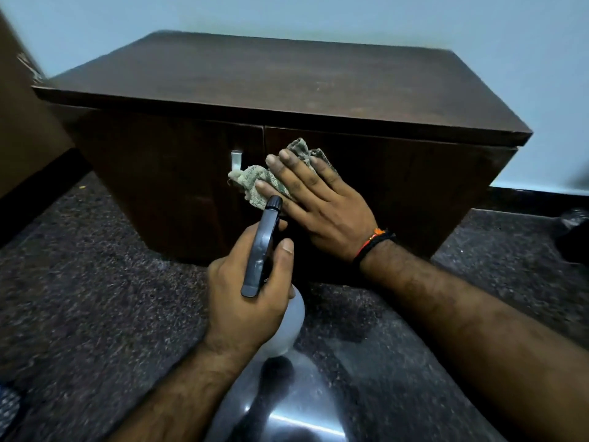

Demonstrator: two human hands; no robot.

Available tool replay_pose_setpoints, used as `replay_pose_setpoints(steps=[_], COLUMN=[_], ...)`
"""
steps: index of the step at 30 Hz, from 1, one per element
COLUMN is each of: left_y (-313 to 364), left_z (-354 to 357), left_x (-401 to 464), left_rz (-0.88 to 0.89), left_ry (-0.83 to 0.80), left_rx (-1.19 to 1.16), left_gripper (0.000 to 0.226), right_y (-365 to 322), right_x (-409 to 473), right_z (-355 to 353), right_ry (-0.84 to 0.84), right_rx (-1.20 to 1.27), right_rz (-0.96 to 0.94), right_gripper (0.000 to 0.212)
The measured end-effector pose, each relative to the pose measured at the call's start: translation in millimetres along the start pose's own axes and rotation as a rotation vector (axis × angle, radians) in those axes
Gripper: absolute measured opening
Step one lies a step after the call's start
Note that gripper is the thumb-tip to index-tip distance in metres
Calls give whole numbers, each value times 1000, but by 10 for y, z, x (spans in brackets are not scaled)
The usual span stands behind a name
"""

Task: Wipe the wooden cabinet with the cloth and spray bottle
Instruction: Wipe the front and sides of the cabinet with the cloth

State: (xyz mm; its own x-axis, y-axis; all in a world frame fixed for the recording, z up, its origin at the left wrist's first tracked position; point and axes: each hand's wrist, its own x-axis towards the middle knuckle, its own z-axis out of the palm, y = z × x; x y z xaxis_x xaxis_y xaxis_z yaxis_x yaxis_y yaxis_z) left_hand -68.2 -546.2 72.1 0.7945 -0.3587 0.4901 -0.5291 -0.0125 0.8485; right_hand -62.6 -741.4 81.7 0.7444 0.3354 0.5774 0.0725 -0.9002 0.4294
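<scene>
The cabinet [287, 100] in front of you is dark brown wood, low and boxy, with a flat top that overhangs two doors. The top looks dull and faintly streaked. It sits on the floor [95, 298], its back toward a pale blue wall [318, 14].

Your right hand [318, 202] lies flat with fingers spread, pressing the cloth [264, 183] against the door fronts, near the seam between them. The cloth is a crumpled, greenish-grey woven rag; its edges bunch out above and left of your fingers. Its left corner covers the lower end of a small metal handle [236, 159] on the left door. A black and orange thread band [374, 242] circles that wrist.

Your left hand [251, 288] is closed around the bottle [283, 327], just below the right hand. The spray head is black plastic, nozzle pointing toward the cloth; the body is rounded, translucent white, and you cannot tell what it contains.

The floor is dark speckled stone, polished enough to show a glare near you. A brown wooden panel [19, 116] stands at the left.
</scene>
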Motion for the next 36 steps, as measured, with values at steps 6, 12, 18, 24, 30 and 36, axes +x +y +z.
replay_pose_setpoints(steps=[6, 12, 18, 24, 30, 36], left_y=[67, 103, 87, -52, -312, -559], left_z=[360, 771, 1069, 1309, 1542, 1784], left_x=[-28, -93, -227, -354, -529, -648], left_rz=[4, 17, 12, -10, -13, -29], left_ry=[-35, -92, -147, -166, -178, -172], left_rx=[-24, -58, -67, -59, -56, -75], left_gripper=[24, 31, 32, 29, 28, 31], right_y=[406, 701, 871, 685, 411, 228], right_x=[-341, -929, -1476, -1942, -2398, -2918], right_z=[-153, -253, -253, 56, 549, 953], right_ry=[50, 119, 138, 133, 84, -37], right_rx=[-90, -142, -154, -17, 67, 80], right_rz=[70, 192, 342, 425, 395, 296], right_gripper=[52, 56, 56, 62, 53, 67])
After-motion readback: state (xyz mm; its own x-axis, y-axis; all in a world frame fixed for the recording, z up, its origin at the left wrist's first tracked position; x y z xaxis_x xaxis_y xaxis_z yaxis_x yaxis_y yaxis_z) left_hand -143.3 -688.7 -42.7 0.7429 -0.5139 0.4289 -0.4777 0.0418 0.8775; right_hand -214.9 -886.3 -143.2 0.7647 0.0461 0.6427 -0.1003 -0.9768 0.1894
